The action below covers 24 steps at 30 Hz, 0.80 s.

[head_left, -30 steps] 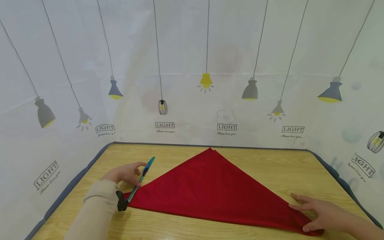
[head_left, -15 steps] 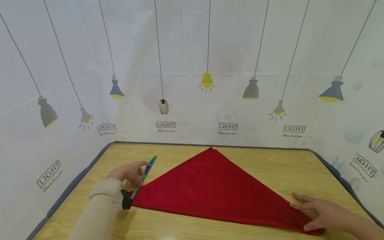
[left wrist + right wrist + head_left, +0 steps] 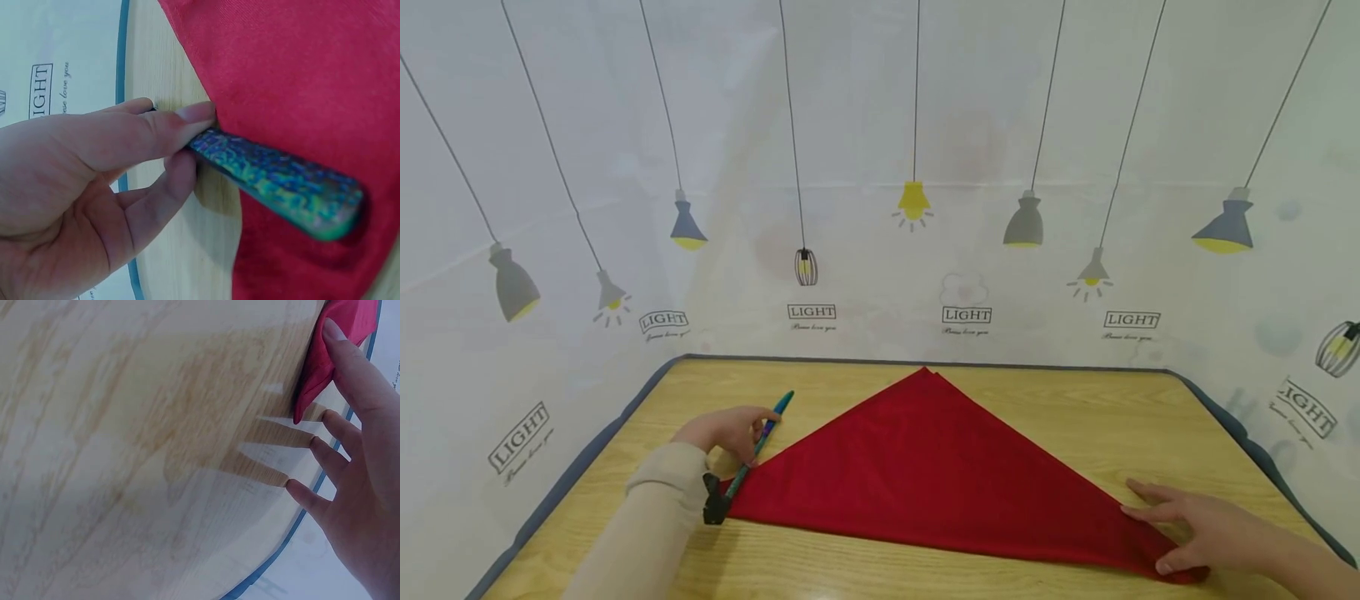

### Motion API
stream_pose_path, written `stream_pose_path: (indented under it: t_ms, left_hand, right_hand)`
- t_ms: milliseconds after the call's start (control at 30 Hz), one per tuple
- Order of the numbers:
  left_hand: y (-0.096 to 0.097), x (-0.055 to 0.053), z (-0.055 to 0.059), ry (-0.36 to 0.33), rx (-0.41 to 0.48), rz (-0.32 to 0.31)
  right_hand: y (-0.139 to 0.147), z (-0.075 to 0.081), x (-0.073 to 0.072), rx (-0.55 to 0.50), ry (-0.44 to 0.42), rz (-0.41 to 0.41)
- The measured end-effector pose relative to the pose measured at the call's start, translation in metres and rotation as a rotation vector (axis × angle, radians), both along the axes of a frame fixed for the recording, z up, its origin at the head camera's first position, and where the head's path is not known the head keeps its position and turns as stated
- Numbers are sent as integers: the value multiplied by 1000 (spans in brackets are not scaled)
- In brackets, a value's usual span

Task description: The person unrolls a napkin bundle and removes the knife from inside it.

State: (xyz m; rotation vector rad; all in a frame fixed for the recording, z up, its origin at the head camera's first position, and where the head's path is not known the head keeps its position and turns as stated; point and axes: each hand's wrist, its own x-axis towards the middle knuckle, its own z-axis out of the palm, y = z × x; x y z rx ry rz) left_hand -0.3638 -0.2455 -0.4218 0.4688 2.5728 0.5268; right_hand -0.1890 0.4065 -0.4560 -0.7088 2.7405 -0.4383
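Note:
A red cloth (image 3: 932,483) lies on the table in a wide triangle, its peak pointing away from me. My left hand (image 3: 722,433) pinches a table knife (image 3: 765,433) between thumb and fingers over the cloth's left corner. In the left wrist view, the knife's rounded, iridescent patterned handle (image 3: 281,181) sticks out past the thumb above the red fabric; the fingers hide part of the knife. My right hand (image 3: 1213,533) touches the cloth's right corner with fingers spread. Its thumb rests on the fabric (image 3: 322,369) in the right wrist view, and other fingertips touch the wood.
The wooden table (image 3: 820,567) has a blue-grey border (image 3: 580,458) along its sides and back. Behind it stands a pale backdrop (image 3: 850,167) printed with hanging lamps. A black wrist mount (image 3: 715,498) sits at my left wrist, close to the cloth.
My left hand has shifted slightly right with the knife, whose blade has rolled to show a narrower face. The right hand and the cloth look still.

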Motion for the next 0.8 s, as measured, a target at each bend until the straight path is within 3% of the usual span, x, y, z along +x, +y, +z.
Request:
stream_pose_path:
  t_ms: [267,433,600,800]
  left_hand:
    - [-5,-3,-9,45,27,-10]
    - [-8,-7,-12,51,156,-13]
    - [-9,-14,-4,81,268,-39]
    - [-9,-26,8,97,321,-19]
  right_hand:
    - [4,-1,2,-38,-10,22]
    - [8,-1,3,-67,0,53]
    - [8,-3,1,-62,29,72]
    - [6,-3,0,-60,42,64]
